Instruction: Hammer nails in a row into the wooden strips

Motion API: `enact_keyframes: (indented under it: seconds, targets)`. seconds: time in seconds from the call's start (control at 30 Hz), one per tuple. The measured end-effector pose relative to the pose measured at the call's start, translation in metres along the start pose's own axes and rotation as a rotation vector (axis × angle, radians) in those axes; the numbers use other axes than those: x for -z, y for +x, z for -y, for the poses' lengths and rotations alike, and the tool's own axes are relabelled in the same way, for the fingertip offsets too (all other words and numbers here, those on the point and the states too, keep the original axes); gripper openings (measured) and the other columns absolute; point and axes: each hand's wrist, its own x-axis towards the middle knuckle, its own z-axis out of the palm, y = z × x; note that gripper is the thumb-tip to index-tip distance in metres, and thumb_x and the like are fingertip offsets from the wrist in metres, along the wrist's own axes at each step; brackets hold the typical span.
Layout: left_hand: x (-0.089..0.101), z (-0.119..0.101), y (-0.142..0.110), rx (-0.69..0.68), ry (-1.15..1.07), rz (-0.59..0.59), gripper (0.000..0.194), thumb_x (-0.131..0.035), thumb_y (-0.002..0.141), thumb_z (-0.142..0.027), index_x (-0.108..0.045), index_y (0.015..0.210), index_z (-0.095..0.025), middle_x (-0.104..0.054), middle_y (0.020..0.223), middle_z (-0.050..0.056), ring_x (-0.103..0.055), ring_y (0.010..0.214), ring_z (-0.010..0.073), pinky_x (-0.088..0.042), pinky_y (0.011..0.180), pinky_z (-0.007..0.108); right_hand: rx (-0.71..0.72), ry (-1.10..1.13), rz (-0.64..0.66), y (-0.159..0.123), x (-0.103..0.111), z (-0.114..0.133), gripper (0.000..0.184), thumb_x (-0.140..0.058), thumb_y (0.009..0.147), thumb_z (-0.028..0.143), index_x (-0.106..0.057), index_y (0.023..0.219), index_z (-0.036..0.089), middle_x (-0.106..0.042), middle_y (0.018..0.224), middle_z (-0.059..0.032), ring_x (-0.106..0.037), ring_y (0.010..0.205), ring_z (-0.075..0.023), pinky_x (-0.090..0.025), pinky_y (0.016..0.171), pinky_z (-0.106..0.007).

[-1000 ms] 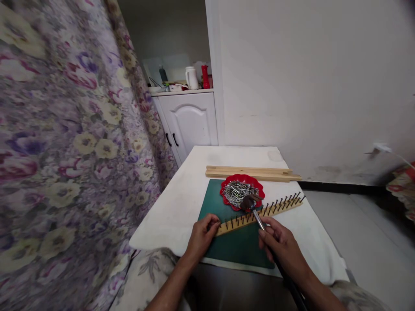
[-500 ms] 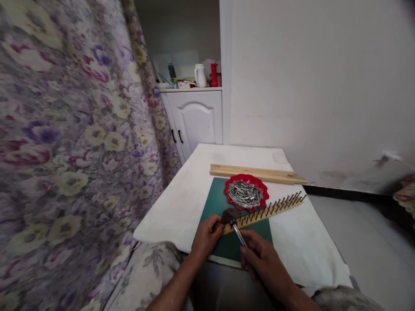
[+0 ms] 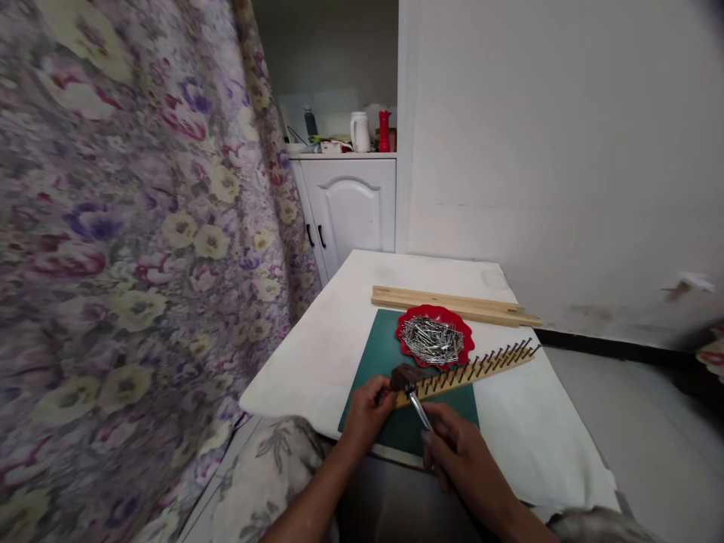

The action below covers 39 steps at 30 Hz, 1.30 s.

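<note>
Hammer (image 3: 417, 408) at the left end of a nail-studded wooden strip (image 3: 461, 383)

The wooden strip lies slantwise across a green mat (image 3: 370, 369), its left end nearer the person and its right end reaching past the mat's edge over the white-covered bench (image 3: 311, 354). Dark nails (image 3: 491, 363) stand up from it in rows, most of them leaning a little. The hammer's dark head is at the strip's left end, hiding part of the wood; whether it touches a nail cannot be told.

The right hand (image 3: 459, 455) has its fingers closed around the hammer's handle, just below the shiny metal neck. The left hand (image 3: 366, 413) is at the strip's left end, right beside the hammer head, with thumb and fingers bent together; whether they pinch a nail cannot be made out.

Just beyond the strip, a red scalloped dish (image 3: 469, 341) sits partly on the mat, heaped with loose silvery nails (image 3: 433, 339). Behind it, bare wooden lengths (image 3: 441, 301) lie side by side across the bench.

Farther out, a flowered curtain (image 3: 141, 264) hangs at the left. A white cabinet (image 3: 354, 207) stands past the bench, with a white jug (image 3: 360, 133) and a red bottle (image 3: 385, 133) on top.
</note>
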Motion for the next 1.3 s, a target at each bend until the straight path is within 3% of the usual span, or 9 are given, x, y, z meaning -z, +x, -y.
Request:
enact_keyframes:
  seconds: [0.5,0.63,0.8,1.0,1.17,1.3]
  targets:
    - [0.0,-0.001,0.0,0.019,0.021,0.011,0.01,-0.05,0.078,-0.021,-0.058,0.073,-0.016,-0.05,0.064,-0.004,-0.042,0.058,0.0097,-0.03,0.054,0.02,0.01,-0.079,0.014,-0.003,0.002,-0.001,0.032,-0.049,0.087,0.031,-0.054,0.115,0.018,-0.054,0.056,0.0064,-0.043,0.033,-0.0069,-0.034,0.036,-0.019]
    - [0.001,-0.004,0.0,-0.003,0.03,0.015,0.01,-0.05,0.079,-0.023,-0.059,0.077,-0.017,-0.052,0.067,-0.003,-0.046,0.062,0.0105,-0.034,0.058,0.02,0.007,-0.008,0.009,-0.005,0.006,-0.002,0.034,-0.05,0.087,0.033,-0.052,0.117,0.018,-0.054,0.057,0.0064,-0.042,0.034,-0.0064,-0.032,0.037,-0.019]
    - [0.004,-0.005,0.0,-0.011,0.039,0.04,0.009,-0.052,0.079,-0.022,-0.059,0.082,-0.018,-0.057,0.075,-0.001,-0.053,0.069,0.0123,-0.039,0.063,0.021,0.019,0.1,-0.079,-0.002,0.022,-0.004,0.037,-0.052,0.087,0.037,-0.049,0.117,0.017,-0.054,0.058,0.006,-0.039,0.033,-0.0051,-0.026,0.035,-0.017]
    - [0.017,-0.007,0.0,0.011,0.01,0.009,0.014,-0.05,0.082,-0.025,-0.059,0.09,-0.018,-0.062,0.083,0.002,-0.057,0.077,0.0144,-0.044,0.07,0.023,0.113,0.134,-0.268,0.002,0.057,0.0,0.035,-0.055,0.086,0.039,-0.05,0.113,0.017,-0.056,0.059,0.0044,-0.042,0.036,-0.0067,-0.031,0.036,-0.018]
    - [0.029,-0.02,0.024,-0.038,0.067,-0.015,0.015,-0.049,0.083,-0.027,-0.059,0.089,-0.018,-0.063,0.082,0.001,-0.058,0.076,0.0148,-0.045,0.071,0.024,0.144,0.167,-0.346,0.005,0.073,0.003,0.035,-0.057,0.085,0.04,-0.051,0.111,0.017,-0.058,0.059,0.0038,-0.042,0.037,-0.0066,-0.031,0.036,-0.017]
    - [0.021,-0.038,0.064,-0.224,0.221,0.121,0.016,-0.046,0.083,-0.021,-0.061,0.09,-0.019,-0.063,0.089,0.003,-0.058,0.083,0.0157,-0.045,0.077,0.026,0.149,0.201,-0.363,0.007,0.077,0.003,0.035,-0.058,0.084,0.04,-0.051,0.109,0.017,-0.059,0.059,0.0037,-0.041,0.036,-0.0062,-0.031,0.036,-0.017]
